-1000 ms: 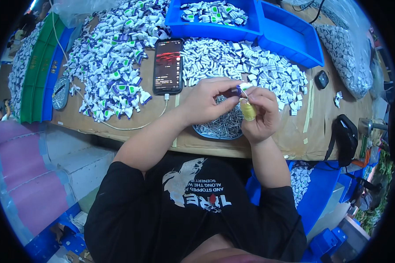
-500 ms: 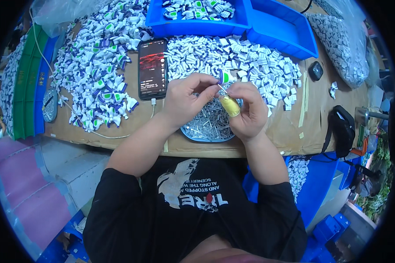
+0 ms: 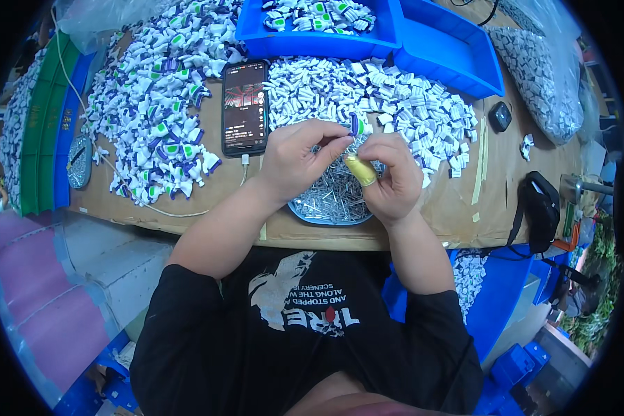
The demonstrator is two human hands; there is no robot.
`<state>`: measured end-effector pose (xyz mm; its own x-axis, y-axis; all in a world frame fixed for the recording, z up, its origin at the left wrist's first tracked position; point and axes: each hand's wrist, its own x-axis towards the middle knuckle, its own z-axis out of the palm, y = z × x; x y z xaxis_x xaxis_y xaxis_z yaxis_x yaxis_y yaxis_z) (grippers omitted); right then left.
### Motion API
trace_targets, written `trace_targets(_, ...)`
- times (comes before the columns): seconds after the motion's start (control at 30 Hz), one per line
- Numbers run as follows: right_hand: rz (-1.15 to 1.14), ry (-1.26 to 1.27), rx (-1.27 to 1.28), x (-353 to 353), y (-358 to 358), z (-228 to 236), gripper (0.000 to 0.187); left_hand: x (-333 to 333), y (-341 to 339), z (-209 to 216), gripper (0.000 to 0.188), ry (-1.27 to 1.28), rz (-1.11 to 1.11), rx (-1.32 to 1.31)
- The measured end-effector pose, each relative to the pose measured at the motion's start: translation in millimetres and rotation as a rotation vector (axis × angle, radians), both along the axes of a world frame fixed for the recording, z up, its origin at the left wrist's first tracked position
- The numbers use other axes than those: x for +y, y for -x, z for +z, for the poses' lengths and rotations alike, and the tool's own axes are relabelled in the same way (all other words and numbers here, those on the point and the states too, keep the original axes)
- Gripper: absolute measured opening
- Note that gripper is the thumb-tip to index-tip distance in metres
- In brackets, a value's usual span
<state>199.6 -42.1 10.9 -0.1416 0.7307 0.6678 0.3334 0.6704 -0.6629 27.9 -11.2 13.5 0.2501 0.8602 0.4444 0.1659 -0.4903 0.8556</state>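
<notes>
Over a blue tray (image 3: pixel 331 222) of loose silver metal pins (image 3: pixel 333 197), my two hands meet fingertip to fingertip. Pinched in my left hand (image 3: pixel 295 158) is a small white, purple and green plastic toy part (image 3: pixel 360 125), jutting up past the fingertips. My right hand (image 3: pixel 395 179) is closed in a pinch just below that part, its thumb wrapped in a yellow cover (image 3: pixel 361 170). Silvery glints show between the fingertips, but what the right fingers hold is too small to make out.
A phone (image 3: pixel 245 107) lies left of my hands, its cable running left. Around it spread heaps of joined toy parts (image 3: pixel 163 104) and small white pieces (image 3: pixel 402 97). Beyond stand blue bins (image 3: pixel 319 47). To the right are a black case (image 3: pixel 499 116) and a black pouch (image 3: pixel 541 204).
The toy part has shifted slightly right and turned more upright. My right fingertips have drawn a little lower, and the pin that showed between the hands is less visible. The phone's picture changed.
</notes>
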Motion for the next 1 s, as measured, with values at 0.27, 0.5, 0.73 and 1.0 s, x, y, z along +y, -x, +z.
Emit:
trace_targets(0.27, -0.037, 0.101, -0.232, 8, 2, 7, 0.051, 7, 5, 0, 0.014, -0.243, -0.103, 0.076)
trace_targets(0.5, -0.332, 0.15, 0.016, 14, -13, -7, 0.052, 29, 23, 6, 0.017, -0.122, 0.199, 0.364)
trace_targets(0.73, -0.529, 0.346, 0.03, 33, -34, -12, 0.049, 48, 36, -11, 0.021, -0.135, 0.157, 0.725)
trace_targets(1.0, -0.558, 0.307, -0.211, 37, -30, -12, 0.058, 53, 31, -13, 0.015, -0.144, 0.127, 0.656)
